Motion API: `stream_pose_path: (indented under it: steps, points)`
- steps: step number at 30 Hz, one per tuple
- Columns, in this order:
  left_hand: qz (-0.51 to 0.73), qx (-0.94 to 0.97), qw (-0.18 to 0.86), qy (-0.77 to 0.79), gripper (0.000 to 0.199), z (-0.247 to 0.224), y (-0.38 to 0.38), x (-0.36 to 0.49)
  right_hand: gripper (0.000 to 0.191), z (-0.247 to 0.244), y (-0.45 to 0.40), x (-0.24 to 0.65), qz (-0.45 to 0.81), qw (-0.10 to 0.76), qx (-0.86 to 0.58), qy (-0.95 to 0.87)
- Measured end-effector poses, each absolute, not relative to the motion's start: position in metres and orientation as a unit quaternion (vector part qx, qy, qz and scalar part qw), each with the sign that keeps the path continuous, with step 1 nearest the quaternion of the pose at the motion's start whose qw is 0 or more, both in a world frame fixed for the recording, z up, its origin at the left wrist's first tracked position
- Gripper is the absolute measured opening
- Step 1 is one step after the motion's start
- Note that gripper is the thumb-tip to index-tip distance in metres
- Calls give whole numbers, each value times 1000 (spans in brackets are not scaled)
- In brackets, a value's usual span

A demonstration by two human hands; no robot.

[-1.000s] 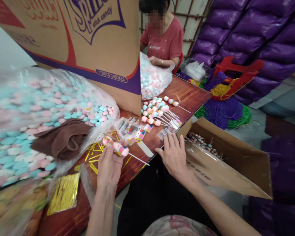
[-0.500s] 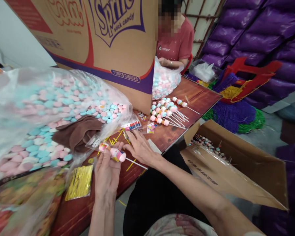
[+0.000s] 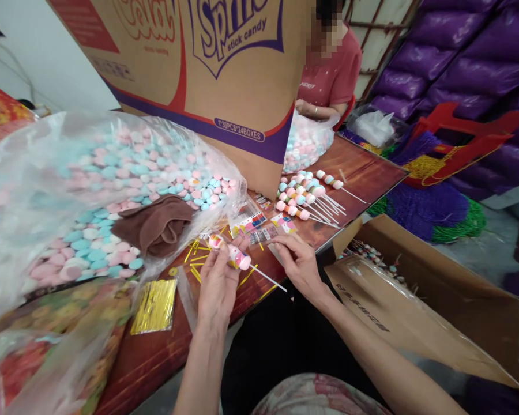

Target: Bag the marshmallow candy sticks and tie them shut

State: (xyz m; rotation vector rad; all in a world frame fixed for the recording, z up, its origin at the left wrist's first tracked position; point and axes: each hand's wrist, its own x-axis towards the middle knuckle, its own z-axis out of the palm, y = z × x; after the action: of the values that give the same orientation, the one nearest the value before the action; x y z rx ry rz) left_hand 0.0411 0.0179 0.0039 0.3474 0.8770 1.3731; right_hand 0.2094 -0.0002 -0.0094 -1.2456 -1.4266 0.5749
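Note:
My left hand (image 3: 219,282) is closed around a marshmallow skewer (image 3: 241,259) in a clear printed wrapper. Its white stick points down and to the right. My right hand (image 3: 301,264) is apart from the skewer, over the table edge, with thumb and fingers pinched together; what they hold, if anything, is too small to make out. Flat printed wrappers (image 3: 259,235) lie just beyond both hands. Loose yellow twist ties (image 3: 194,271) are scattered beside my left hand, and a packet of yellow ties (image 3: 154,305) lies nearer me.
A large cardboard carton (image 3: 242,98) stands behind a big bag of marshmallows (image 3: 125,167) with a brown cloth (image 3: 155,226) on it. Several marshmallow skewers (image 3: 303,193) lie at right. An open box (image 3: 432,300) is below the table's right edge. A person (image 3: 328,75) sits across.
My right hand has moved right, away from the wrapped skewer, and its fingers have drawn together. My left hand still holds the skewer. The whole view has shifted slightly.

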Motion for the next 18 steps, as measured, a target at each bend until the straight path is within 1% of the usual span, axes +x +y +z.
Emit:
stream_pose_path:
  steps: [2,4,6,8,13,15,18]
  points:
    - [612,156,675,382,21,4,20,47,21,-2,-13,212,344,534,-522,-569]
    - [615,162,676,373,23,3,21,53,20,4,-25,214,434,473,-519,-564]
    - [614,167,679,366,25,2,21,59,16,7,-36,215,453,401,-532,-592]
    - [608,175,684,364,25,2,21,64,14,5,-44,214,398,364,-561,-628]
    - [575,210,704,361,21,2,14,79,22,-7,-48,203,218,377,-583,-686]
    - [558,217,714,364,22,2,11,84,27,-10,-45,199,159,367,-582,-708]
    - [551,214,723,358,23,4,10,87,30,-9,-40,196,121,362,-587,-714]
